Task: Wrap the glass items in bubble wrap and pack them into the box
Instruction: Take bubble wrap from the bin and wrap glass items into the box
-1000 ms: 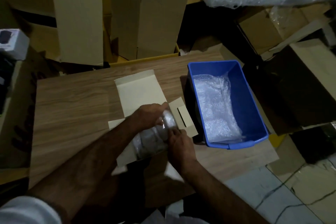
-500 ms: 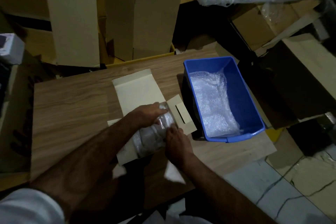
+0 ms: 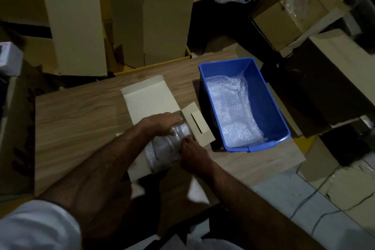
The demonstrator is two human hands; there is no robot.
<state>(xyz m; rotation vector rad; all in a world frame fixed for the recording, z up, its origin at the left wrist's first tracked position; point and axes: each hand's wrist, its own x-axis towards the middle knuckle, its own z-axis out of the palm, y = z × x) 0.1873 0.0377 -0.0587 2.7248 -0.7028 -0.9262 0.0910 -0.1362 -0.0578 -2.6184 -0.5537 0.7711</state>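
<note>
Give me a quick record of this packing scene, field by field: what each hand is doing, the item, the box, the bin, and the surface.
left hand: rests over the top of the wrapped item, fingers curved round it
right hand: pinches the bubble wrap at the item's near right side
wrapped item: glass piece in bubble wrap, lying in the open box
box: pale cardboard, lid flap folded back, on the table
blue bin: right of the box, holds loose bubble wrap
table: wood-grain top
surroundings: flattened cartons behind the table
</note>
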